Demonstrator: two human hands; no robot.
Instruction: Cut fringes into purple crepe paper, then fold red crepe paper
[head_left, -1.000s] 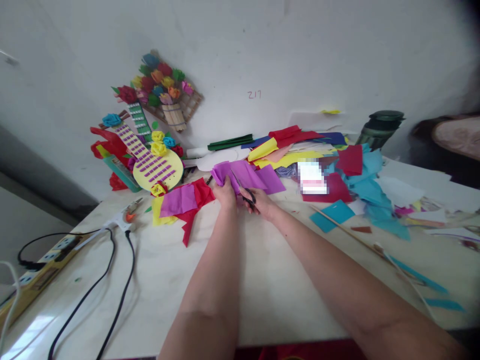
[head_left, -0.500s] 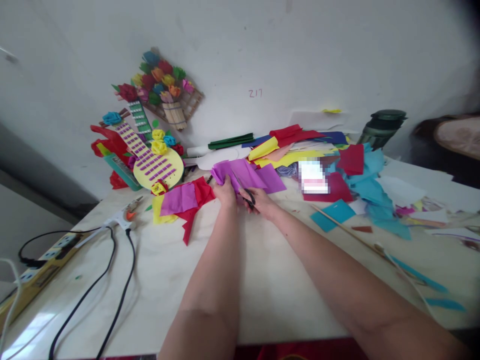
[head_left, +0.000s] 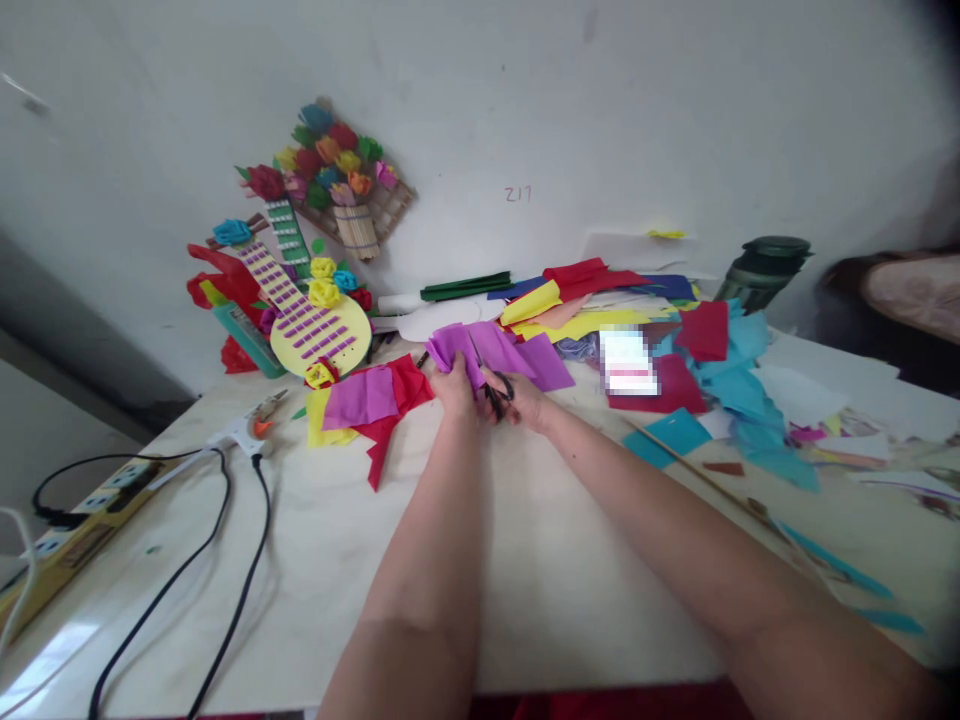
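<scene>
My left hand point(head_left: 454, 388) is closed on a folded piece of purple paper point(head_left: 491, 350) at the far middle of the table point(head_left: 525, 560). My right hand point(head_left: 525, 400) grips black-handled scissors point(head_left: 495, 390) whose blades reach up into that purple paper, right beside my left hand. More purple, red and yellow sheets point(head_left: 367, 400) lie just left of my hands.
A heap of coloured paper point(head_left: 675, 340) covers the back right. A paper guitar point(head_left: 300, 320) and a paper flower bouquet point(head_left: 337, 185) lean on the wall. A glue gun point(head_left: 247, 430), black cables point(head_left: 225, 540) and a power strip point(head_left: 82, 520) lie at left. A wooden stick point(head_left: 705, 475) and a dark bottle point(head_left: 761, 268) are at right.
The scissors' handles have drawn closer to my left hand and the blades have moved along the purple paper. The view has shifted slightly.
</scene>
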